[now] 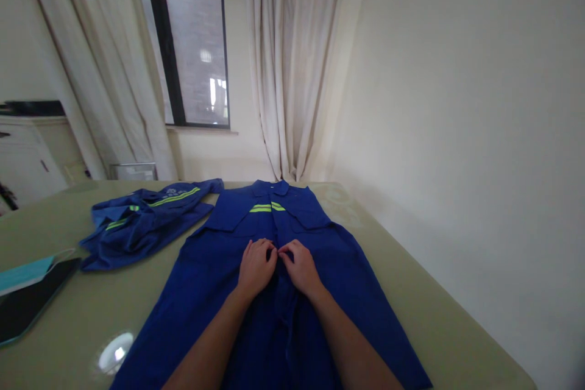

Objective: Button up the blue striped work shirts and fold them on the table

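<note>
Blue work garment (269, 317) is laid out right under both hands, its front edging pinched by left hand (257, 268) and right hand (299, 265), fingertips nearly together. Another crumpled blue garment (146, 225) can be seen off left.

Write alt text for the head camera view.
A person's left hand and right hand sit close together at the front of a blue garment spread on a table; another, rumpled blue garment lies left.
</note>
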`<act>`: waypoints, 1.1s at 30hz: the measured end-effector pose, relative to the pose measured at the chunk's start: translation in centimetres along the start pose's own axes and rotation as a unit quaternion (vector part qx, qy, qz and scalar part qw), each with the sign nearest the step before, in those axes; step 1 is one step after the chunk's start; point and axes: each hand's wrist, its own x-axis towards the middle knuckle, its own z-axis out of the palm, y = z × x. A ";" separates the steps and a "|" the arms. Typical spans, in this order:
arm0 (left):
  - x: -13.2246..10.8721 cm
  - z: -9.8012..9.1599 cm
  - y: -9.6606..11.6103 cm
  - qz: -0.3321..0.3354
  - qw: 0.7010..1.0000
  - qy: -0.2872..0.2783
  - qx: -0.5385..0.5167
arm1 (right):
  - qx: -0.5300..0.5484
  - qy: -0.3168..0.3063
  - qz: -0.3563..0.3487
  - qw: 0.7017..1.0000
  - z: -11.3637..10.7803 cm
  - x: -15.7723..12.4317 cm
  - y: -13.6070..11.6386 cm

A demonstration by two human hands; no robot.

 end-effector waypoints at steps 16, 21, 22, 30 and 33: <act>0.3 0.0 -0.8 0.040 0.994 -0.058 -0.080 | -0.046 0.035 0.038 0.998 -0.1 -0.4 -0.7; 0.1 0.0 -0.7 0.039 0.995 -0.053 -0.074 | -0.084 0.017 0.029 0.996 -0.3 -0.5 -1.0; 0.1 -0.1 -0.7 0.042 0.995 -0.055 -0.074 | -0.085 0.012 0.030 0.996 -0.4 -0.5 -1.0; 0.2 -0.3 -1.3 0.056 0.991 -0.076 -0.092 | -0.131 0.036 0.076 0.988 -0.4 -0.6 -1.3; 0.2 -0.5 -1.6 0.066 0.989 -0.098 -0.093 | -0.143 0.043 0.100 0.984 -0.4 -0.5 -1.3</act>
